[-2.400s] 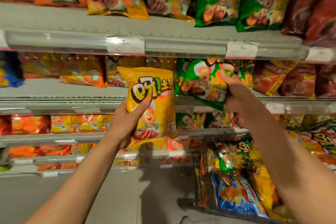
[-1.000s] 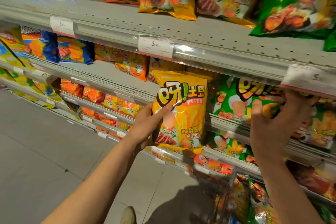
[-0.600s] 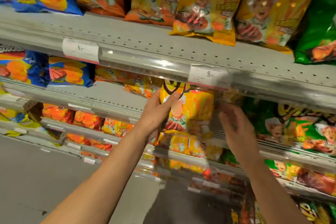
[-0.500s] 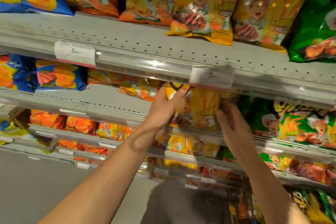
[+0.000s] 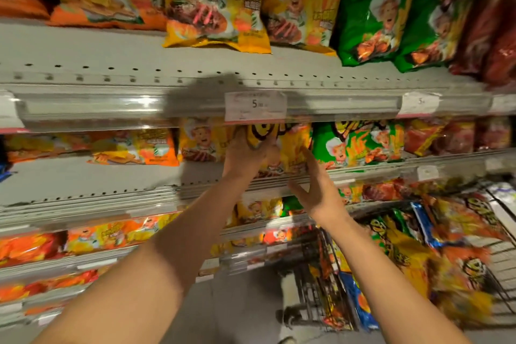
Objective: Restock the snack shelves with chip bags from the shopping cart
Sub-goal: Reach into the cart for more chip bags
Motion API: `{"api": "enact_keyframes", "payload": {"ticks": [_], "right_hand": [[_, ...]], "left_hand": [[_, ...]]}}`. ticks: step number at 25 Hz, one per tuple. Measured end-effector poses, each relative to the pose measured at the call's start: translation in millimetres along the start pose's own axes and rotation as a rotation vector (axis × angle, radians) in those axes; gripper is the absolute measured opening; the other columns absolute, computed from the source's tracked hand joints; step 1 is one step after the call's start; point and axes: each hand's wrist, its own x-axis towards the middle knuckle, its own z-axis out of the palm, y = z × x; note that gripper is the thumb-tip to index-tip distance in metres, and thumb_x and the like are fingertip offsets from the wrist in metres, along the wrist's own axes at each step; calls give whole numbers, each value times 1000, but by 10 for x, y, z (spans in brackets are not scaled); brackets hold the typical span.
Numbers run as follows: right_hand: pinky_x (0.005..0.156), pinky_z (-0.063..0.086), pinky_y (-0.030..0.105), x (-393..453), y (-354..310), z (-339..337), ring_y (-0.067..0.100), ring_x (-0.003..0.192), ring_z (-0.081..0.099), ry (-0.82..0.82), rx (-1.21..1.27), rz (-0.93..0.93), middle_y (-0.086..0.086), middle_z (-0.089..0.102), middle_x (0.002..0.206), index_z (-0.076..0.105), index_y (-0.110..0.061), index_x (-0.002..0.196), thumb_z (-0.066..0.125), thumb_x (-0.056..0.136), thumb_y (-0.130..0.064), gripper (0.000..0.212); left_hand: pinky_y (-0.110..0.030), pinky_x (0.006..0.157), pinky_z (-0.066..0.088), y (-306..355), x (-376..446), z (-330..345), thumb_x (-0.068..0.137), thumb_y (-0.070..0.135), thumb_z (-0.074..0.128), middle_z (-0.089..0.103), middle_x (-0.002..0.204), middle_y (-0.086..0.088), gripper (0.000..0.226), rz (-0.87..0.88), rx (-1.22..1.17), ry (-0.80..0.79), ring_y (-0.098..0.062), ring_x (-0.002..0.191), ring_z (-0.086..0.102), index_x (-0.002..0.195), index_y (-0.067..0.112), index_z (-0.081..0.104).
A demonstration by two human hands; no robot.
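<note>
The left hand is holding the yellow chip bag on the second shelf, its top hiding behind the price tag, while the right hand is hanging open just below, and the shopping cart is looking blurry.

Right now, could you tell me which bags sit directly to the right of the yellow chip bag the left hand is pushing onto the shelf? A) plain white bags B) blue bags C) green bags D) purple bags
C: the left hand grips the yellow chip bag on the shelf under the price tag, and green bags stand immediately to its right.
</note>
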Motion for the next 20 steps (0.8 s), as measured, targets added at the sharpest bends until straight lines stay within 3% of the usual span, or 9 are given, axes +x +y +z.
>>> {"api": "enact_keyframes", "payload": {"ticks": [2,3,7,11,15,17,20], "right_hand": [[101,37,10,14,62,-14,22,137,46,-44,26,-15,4,48,149,28,-21,157,69,94,-18,76],[100,33,7,38,75,-14,22,139,43,-70,14,-6,4,45,152,25,-23,158,68,94,-20,77],[106,41,35,76,145,-26,29,138,44,-124,-123,-29,11,42,151,18,-21,160,63,97,-28,79],[110,38,35,96,209,-122,26,139,42,-162,-80,-69,10,41,152,22,-17,159,62,97,-35,76],[113,35,28,-259,642,-391,11,140,38,-93,193,-112,-4,41,155,34,-29,153,58,97,-40,62],[115,37,34,-558,1214,-567,14,141,40,-110,271,-54,-1,41,155,37,-27,153,60,98,-32,60],[112,42,44,-965,2137,-848,20,138,46,-75,349,136,4,44,153,39,-20,153,64,97,-22,61]], "left_hand": [[-37,91,55,7,21,-29,87,51,73,64,131,0,63,-3,15,-9,-26,115,65,139,24,49],[-42,91,57,14,7,-40,86,50,73,66,129,1,63,-12,20,-1,-25,112,67,139,24,49],[-42,97,55,78,-141,-57,90,43,72,64,136,2,65,9,37,22,-21,118,63,146,27,43],[-41,81,51,134,-423,59,90,25,76,66,107,-6,36,116,42,98,-11,93,61,119,9,62],[-37,111,33,113,-896,575,89,24,74,45,135,-20,67,371,400,364,-30,128,39,146,4,44],[-34,113,32,148,-1160,1126,92,30,67,42,141,-15,63,512,455,271,-29,133,38,148,11,43],[-39,115,34,178,-1413,2000,94,30,63,44,141,-12,54,557,505,23,-29,135,40,143,12,50]]}}
